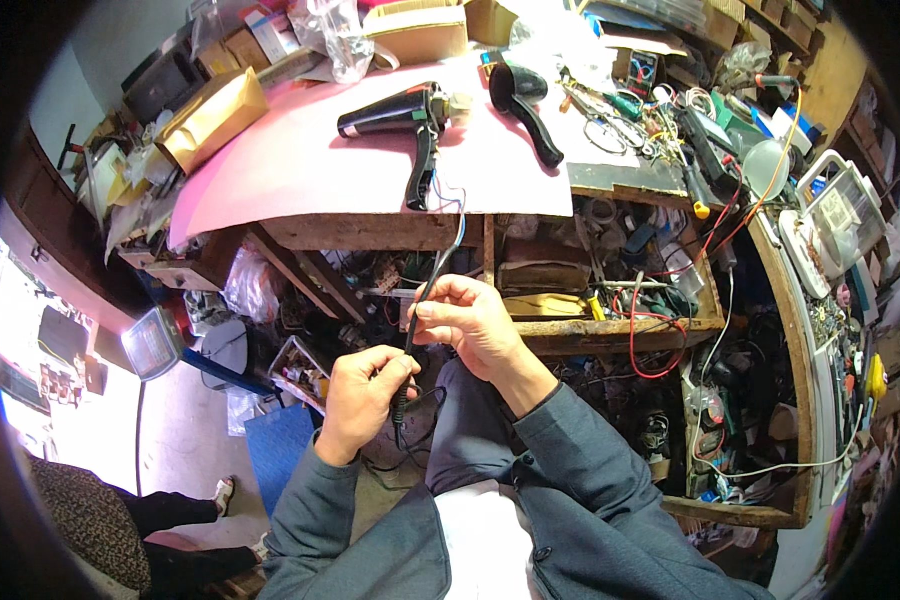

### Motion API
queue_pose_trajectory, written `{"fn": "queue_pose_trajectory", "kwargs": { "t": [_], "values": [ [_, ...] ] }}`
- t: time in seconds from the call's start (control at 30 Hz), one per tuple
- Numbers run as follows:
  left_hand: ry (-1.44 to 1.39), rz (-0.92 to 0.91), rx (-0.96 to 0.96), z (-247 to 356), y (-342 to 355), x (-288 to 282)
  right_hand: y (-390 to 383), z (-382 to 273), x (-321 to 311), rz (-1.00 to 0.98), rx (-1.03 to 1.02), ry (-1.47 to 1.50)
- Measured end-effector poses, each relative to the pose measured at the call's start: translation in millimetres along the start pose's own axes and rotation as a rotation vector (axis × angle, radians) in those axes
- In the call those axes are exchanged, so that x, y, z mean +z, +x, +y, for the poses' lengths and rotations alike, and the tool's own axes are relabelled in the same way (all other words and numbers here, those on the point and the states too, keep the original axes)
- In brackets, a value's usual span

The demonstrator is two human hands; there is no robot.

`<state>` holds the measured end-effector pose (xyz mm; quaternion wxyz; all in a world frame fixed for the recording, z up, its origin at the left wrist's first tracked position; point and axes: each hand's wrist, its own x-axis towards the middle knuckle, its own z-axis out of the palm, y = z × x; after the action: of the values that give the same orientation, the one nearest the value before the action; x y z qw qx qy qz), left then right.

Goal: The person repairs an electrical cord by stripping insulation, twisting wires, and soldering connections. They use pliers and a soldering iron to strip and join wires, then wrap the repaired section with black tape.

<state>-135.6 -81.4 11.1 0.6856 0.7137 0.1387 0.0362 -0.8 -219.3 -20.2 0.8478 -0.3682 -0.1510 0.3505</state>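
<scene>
A black power cord runs between my hands over my lap, with a ribbed sleeve hanging below. My left hand is closed round the cord near the sleeve. Higher up, my right hand pinches the cord between thumb and fingers. From the cord's upper end, blue and white wires lead up to a black hair dryer whose casing is opened. It lies on a pink sheet. The loose black casing half rests to its right.
Below the bench top, an open drawer holds parts and a red wire. Scissors and tools crowd the right side, near a red test lead. A paper bag sits at left. Another person is at lower left.
</scene>
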Motion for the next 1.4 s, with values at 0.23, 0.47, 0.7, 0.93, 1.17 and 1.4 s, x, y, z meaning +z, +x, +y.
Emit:
{"fn": "queue_pose_trajectory", "kwargs": {
  "t": [0.23, 0.47, 0.7, 0.93, 1.17, 1.4],
  "values": [
    [-0.109, -0.033, -0.085, -5, 4, -8, 3, 8, 1, 0.042, -0.031, -0.053],
    [0.031, -0.014, -0.057, -3, 5, -8, 1, 7, -1, 0.048, -0.009, -0.132],
    [0.145, 0.063, 0.175, -20, 19, -7, -5, 5, 5, 0.004, -0.082, -0.202],
    [0.190, 0.135, 0.272, -2, 28, 8, -18, -29, 10, -0.010, -0.203, -0.927],
    [0.122, 0.165, 0.301, 0, 23, -3, -7, -140, -11, 0.244, -0.540, -1.402],
    [0.020, 0.160, 0.330, 1, 21, 5, 76, -266, -167, 0.727, -0.742, -2.323]
  ]
}}
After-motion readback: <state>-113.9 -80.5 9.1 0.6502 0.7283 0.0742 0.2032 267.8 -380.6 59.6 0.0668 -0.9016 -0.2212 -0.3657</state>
